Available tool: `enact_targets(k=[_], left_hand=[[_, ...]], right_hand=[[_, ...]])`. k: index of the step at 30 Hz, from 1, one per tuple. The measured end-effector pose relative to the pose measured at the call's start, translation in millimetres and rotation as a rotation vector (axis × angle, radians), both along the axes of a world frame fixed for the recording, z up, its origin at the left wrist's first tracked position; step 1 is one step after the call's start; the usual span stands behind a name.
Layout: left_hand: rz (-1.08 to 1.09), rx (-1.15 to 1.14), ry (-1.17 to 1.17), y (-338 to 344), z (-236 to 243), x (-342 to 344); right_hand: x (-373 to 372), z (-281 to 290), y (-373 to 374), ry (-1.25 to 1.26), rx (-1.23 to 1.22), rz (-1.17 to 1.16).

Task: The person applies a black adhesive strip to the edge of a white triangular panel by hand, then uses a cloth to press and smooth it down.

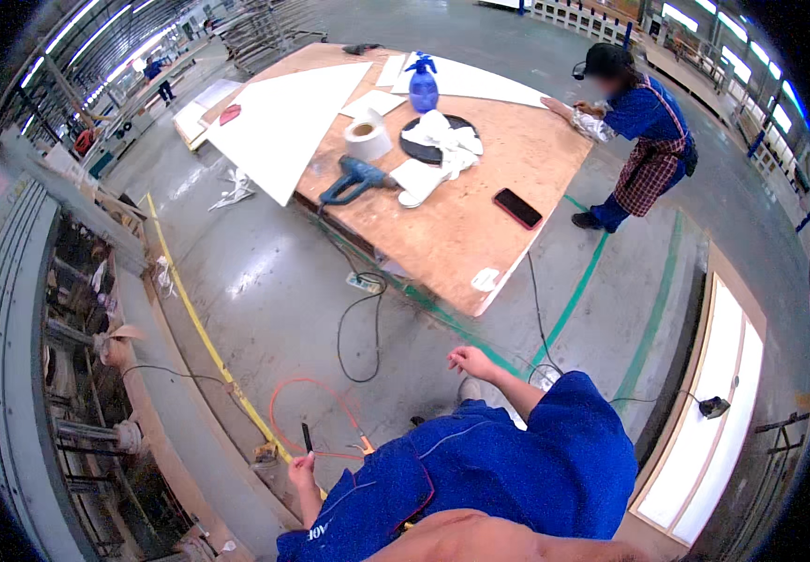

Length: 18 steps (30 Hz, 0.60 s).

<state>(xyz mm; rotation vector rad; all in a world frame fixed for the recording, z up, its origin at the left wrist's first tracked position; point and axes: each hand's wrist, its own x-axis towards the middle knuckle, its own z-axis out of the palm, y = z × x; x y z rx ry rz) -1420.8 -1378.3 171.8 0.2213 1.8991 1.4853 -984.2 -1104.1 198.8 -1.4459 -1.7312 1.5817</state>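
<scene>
My left hand (302,470) is low at my left side, closed around a slim dark stick-like tool (307,436) that points upward; its exact kind is too small to make out. In front of my body, to the right, my right hand (469,361) hangs over the floor with loosely bent fingers apart and nothing visible in them. It is nearest the front corner of the wooden worktable (466,253) but does not touch it. An orange hose (279,389) loops over the floor beside my left hand, its metal-tipped end (365,444) near my waist.
On the table are white panels (283,117), a heat gun (353,180), a tape roll (368,136), a blue spray bottle (423,86), white cloths (452,140) and a phone (517,208). A co-worker (648,122) leans at the right edge. Cables (341,328) cross the floor. Machinery (77,356) stands left.
</scene>
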Motion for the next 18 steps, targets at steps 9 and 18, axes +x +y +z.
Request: enact_targets(k=[9, 18], left_hand=[[0.006, 0.187, -0.333, 146.0, 58.1, 108.9], [-0.126, 0.304, -0.262, 309.0, 60.3, 123.1]], right_hand=[[96.3, 37.0, 162.6, 0.102, 0.125, -0.403], [125.2, 34.0, 284.3, 0.381, -0.066, -0.61]])
